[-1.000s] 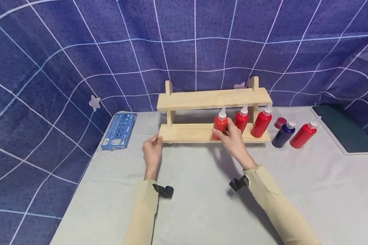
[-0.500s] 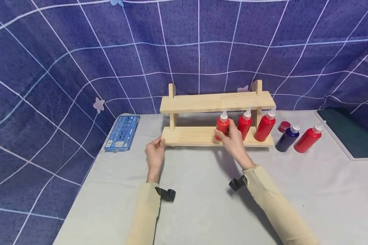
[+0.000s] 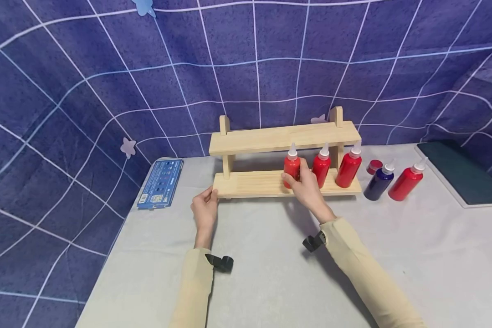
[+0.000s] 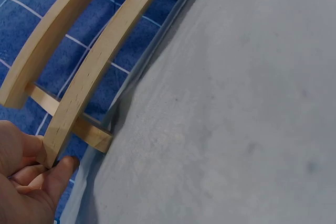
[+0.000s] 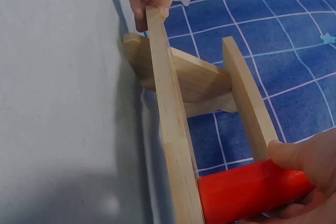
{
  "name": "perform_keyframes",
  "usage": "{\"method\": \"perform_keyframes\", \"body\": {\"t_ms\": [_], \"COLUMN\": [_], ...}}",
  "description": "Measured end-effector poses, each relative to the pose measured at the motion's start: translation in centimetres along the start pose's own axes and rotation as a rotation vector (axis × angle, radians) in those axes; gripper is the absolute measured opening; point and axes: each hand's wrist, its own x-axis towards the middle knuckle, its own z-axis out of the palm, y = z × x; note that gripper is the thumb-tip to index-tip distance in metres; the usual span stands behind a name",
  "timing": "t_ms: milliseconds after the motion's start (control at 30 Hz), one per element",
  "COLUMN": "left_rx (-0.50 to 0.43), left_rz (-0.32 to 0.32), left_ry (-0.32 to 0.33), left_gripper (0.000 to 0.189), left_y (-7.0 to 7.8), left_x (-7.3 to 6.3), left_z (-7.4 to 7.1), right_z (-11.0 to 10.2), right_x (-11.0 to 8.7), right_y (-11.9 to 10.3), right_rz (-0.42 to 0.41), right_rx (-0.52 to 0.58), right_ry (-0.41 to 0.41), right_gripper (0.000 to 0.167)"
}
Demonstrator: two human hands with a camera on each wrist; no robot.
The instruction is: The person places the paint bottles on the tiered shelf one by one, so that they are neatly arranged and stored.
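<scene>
A two-tier wooden rack [image 3: 250,183] stands against the back cloth. My left hand [image 3: 205,210] pinches the left front corner of its lower shelf, thumb and fingers on either side of the board, as the left wrist view also shows. With my right hand [image 3: 309,189] I hold a red squeeze bottle [image 3: 291,168] with a white nozzle, upright at the lower shelf. In the right wrist view the base of this red bottle [image 5: 247,190] meets the shelf board. Two more red bottles, one in the middle [image 3: 320,171] and one at the right end [image 3: 347,171], stand on the same shelf.
On the table right of the rack are a dark blue bottle [image 3: 378,184], another red bottle [image 3: 405,185] and a small red round container [image 3: 374,166]. A dark green board [image 3: 467,173] lies farther right. A flat blue box [image 3: 161,183] lies to the left.
The head view has shifted slightly. Both hands keep their holds, on the shelf corner and the red bottle, with hardly any movement against the rack.
</scene>
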Motion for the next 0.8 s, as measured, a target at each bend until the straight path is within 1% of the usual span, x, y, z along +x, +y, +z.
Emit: {"method": "perform_keyframes", "body": {"t_ms": [200,267,400,567,667,800], "left_rx": [0.019,0.028,0.033,0.033,0.02,0.007], "left_rz": [0.007,0.012,0.017,0.021,0.03,0.023], "left_ry": [0.011,0.014,0.014,0.013,0.001,-0.013], "left_gripper": [0.029,0.029,0.028,0.028,0.028,0.028], "left_y": [0.1,0.1,-0.1,-0.3,-0.2,0.0], "left_x": [-0.1,-0.1,-0.2,-0.1,0.0,0.1], "left_z": [0.0,0.0,0.0,-0.1,-0.1,-0.1], "right_z": [-0.2,-0.4,-0.8,-1.9,-2.9,-4.4], "right_x": [-0.1,-0.2,-0.7,-1.7,-2.4,-3.4], "right_y": [-0.6,-1.0,-2.1,-3.9,-5.0,-6.0], "right_rz": [-0.025,-0.047,-0.105,-0.159,-0.182,-0.22], "right_rx": [-0.002,0.009,0.011,-0.018,0.02,0.05], "right_ry": [0.014,0.024,0.043,0.062,0.067,0.089], "right_gripper": [0.066,0.072,0.077,0.078,0.076,0.075]}}
